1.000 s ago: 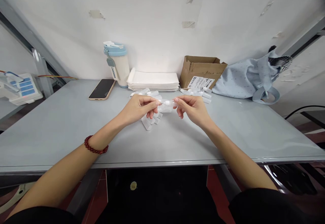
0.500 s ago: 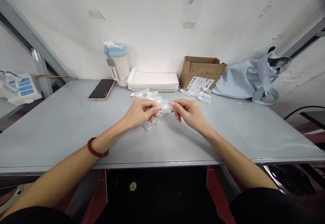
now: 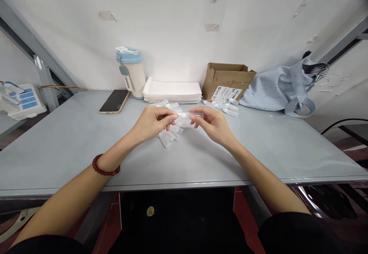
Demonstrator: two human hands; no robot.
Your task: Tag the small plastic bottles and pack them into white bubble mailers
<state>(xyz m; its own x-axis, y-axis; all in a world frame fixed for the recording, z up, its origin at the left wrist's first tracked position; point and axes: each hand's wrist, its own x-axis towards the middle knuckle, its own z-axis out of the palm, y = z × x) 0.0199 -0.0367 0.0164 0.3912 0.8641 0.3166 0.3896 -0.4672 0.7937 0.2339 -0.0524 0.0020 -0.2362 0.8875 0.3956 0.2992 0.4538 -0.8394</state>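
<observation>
Between my hands, above the middle of the table, is a small clear plastic tube (image 3: 197, 114) with a whitish neck. My left hand (image 3: 156, 120) is closed in a pinch at the tube's left end; what exactly lies between its fingertips is too small to make out. Thumb and fingers of my right hand (image 3: 211, 124) are closed on the tube's clear body. Just beneath and beside my left hand lies a loose pile of similar translucent tubes (image 3: 166, 139), partly hidden by that hand.
More clear tubes (image 3: 230, 112) lie by an open cardboard box (image 3: 222, 78). A stack of white envelopes (image 3: 172, 92), a lidded cup (image 3: 135, 75) and a phone (image 3: 115, 101) stand or lie along the back. A light-blue cloth bag (image 3: 267, 91) rests at right on the grey table (image 3: 276, 146).
Both hands have risen slightly away from the pile. The tube between them now shows more clearly, lying level, with my right fingers farther along its body.
</observation>
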